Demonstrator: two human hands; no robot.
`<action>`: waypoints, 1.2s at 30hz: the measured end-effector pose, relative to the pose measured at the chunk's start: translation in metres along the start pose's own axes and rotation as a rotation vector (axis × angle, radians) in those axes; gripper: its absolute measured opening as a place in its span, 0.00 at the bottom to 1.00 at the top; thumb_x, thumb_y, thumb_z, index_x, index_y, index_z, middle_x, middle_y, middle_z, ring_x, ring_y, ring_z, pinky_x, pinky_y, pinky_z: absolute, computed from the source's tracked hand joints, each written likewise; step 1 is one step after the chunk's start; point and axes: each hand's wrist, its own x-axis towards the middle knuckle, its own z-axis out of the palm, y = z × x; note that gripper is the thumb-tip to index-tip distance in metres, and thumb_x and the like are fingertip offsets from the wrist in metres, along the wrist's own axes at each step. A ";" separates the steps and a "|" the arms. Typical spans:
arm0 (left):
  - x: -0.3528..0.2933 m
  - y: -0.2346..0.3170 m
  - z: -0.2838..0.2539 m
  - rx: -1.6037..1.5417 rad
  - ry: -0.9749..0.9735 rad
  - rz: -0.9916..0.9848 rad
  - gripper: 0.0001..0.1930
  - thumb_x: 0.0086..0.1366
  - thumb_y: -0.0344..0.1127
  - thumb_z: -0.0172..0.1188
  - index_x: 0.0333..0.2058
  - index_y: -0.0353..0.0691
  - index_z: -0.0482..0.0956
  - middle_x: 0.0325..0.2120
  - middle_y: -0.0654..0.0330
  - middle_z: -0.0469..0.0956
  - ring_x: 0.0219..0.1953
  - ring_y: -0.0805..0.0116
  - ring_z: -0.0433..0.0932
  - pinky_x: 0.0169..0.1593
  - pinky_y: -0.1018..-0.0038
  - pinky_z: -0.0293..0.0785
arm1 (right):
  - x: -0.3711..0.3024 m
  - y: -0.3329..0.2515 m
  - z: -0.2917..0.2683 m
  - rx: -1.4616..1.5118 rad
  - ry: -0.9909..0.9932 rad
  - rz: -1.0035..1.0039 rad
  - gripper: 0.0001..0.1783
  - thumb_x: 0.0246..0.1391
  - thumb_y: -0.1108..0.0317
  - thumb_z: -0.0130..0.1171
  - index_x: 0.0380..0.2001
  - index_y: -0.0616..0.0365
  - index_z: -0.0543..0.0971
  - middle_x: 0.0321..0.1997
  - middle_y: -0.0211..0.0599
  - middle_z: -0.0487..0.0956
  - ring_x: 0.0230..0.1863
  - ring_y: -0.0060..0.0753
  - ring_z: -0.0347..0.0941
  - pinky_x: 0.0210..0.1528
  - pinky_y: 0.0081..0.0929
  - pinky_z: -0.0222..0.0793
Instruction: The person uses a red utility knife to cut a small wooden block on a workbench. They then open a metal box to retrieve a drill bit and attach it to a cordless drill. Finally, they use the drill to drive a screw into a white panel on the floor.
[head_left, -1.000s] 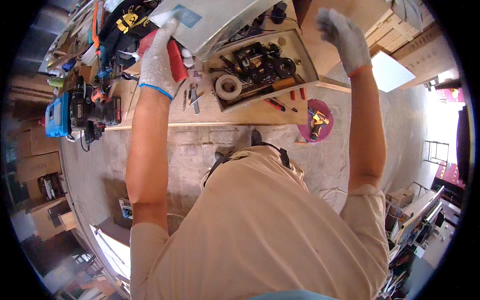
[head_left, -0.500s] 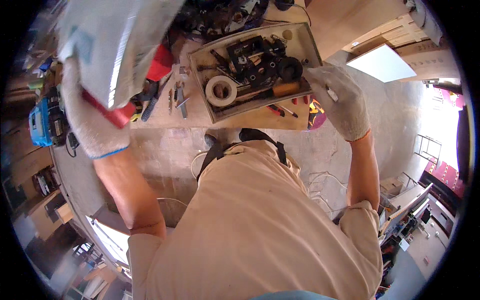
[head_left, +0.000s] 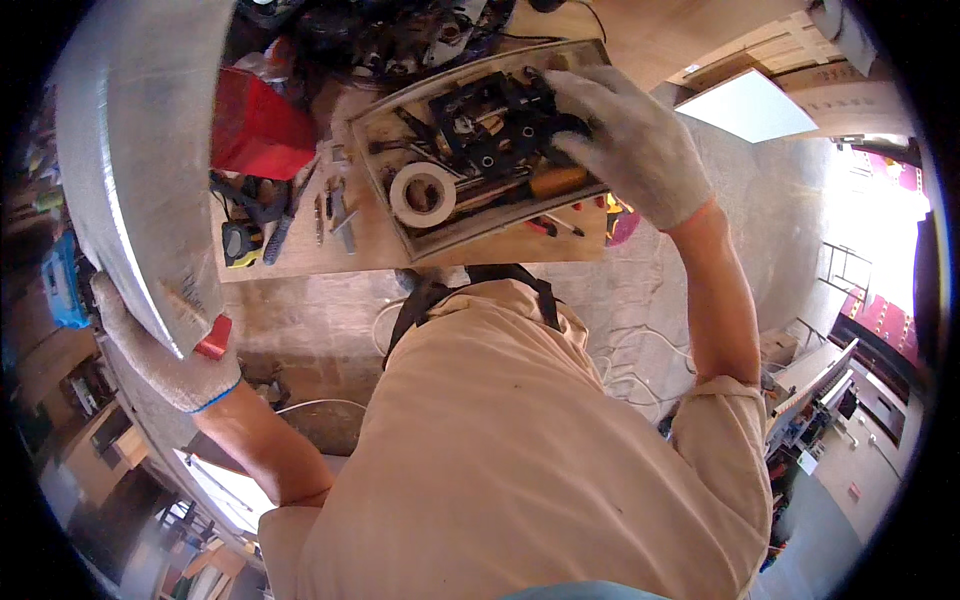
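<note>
Right white-gloved hand [head_left: 640, 150]: thumb and fingers stand apart over black metal parts [head_left: 490, 122] in the shallow rectangular grey-rimmed tray [head_left: 440, 238] on the plywood bench [head_left: 320, 255]; contact unclear. Left white-gloved hand [head_left: 165, 372]: clamped on the lower end of a large silver-grey panel [head_left: 155, 170], fingertips hidden. Judgement: steady panel, light touch among parts works best.

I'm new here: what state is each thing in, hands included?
Large silver-grey metallic panel: held at its lower end.
Left hand in pale blue-edged glove: closed on the panel.
Right hand in pale orange-edged glove: fingers parted over the tray; contact unclear.
Shallow rectangular greyish tray: open, holding jumbled black parts.
White tape roll: lying inside the tray.
Red angular box: partly hidden behind the panel.
</note>
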 end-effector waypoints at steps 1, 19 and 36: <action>0.001 -0.001 0.000 0.012 0.022 0.006 0.52 0.52 0.24 0.78 0.76 0.32 0.62 0.70 0.42 0.71 0.71 0.45 0.73 0.73 0.52 0.71 | 0.008 -0.002 0.006 -0.090 -0.026 -0.041 0.26 0.61 0.62 0.71 0.62 0.48 0.81 0.58 0.38 0.83 0.58 0.44 0.81 0.60 0.38 0.80; 0.064 0.027 0.017 -0.580 0.162 -0.690 0.31 0.74 0.45 0.65 0.70 0.37 0.72 0.62 0.51 0.80 0.63 0.56 0.81 0.63 0.60 0.80 | 0.009 0.022 -0.009 -0.028 -0.048 -0.007 0.18 0.58 0.73 0.73 0.52 0.52 0.85 0.53 0.37 0.85 0.48 0.43 0.85 0.51 0.35 0.83; 0.216 -0.033 0.137 -1.287 -0.145 -0.924 0.15 0.72 0.48 0.69 0.49 0.48 0.81 0.29 0.64 0.82 0.20 0.69 0.76 0.21 0.72 0.69 | 0.001 0.020 0.000 0.041 0.162 -0.005 0.19 0.59 0.70 0.72 0.54 0.54 0.83 0.58 0.44 0.83 0.56 0.50 0.83 0.59 0.44 0.80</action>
